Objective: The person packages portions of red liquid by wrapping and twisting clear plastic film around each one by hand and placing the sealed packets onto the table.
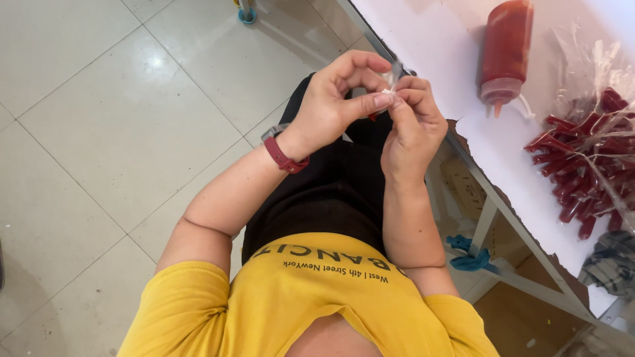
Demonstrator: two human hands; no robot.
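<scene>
My left hand (334, 99) and my right hand (413, 125) meet over my lap, fingertips pressed together on a small clear plastic sachet (391, 82). Both hands pinch its top edge; a bit of red shows just below the fingers. A dark red band sits on my left wrist (284, 155). On the white table to the right lies a red sauce squeeze bottle (506, 49), nozzle pointing toward me, apart from both hands.
A pile of small red filled sachets in clear plastic (585, 165) lies on the white table (450, 53) at right. A checked cloth (612, 264) rests at the table's near edge. Pale tiled floor (99, 132) spreads to the left.
</scene>
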